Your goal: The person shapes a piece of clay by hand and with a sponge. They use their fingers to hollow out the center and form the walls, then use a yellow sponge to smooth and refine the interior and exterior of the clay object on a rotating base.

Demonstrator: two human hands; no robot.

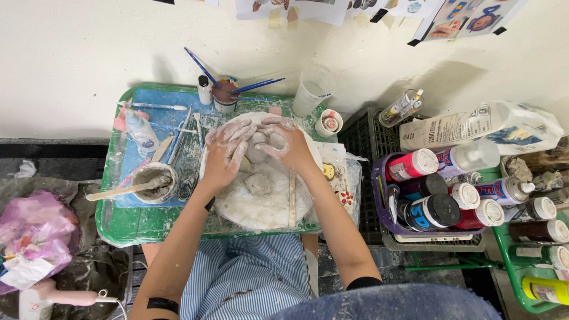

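My left hand [225,151] and my right hand [288,145] are both smeared with pale clay and cupped around a lump of grey clay [258,147] on a round white board [261,207]. The fingers of both hands press against the lump from either side. A second, smaller flat clay lump [259,184] lies on the board just below my hands. A thin wooden stick [291,198] lies on the board at the right.
The board sits on a green tray [127,222] with a slip bowl and spatula [153,182], modelling tools, a brush cup [224,95] and a clear plastic cup [312,89]. Paint bottles fill a purple basket [379,195] at right. A pink bag [35,234] lies left.
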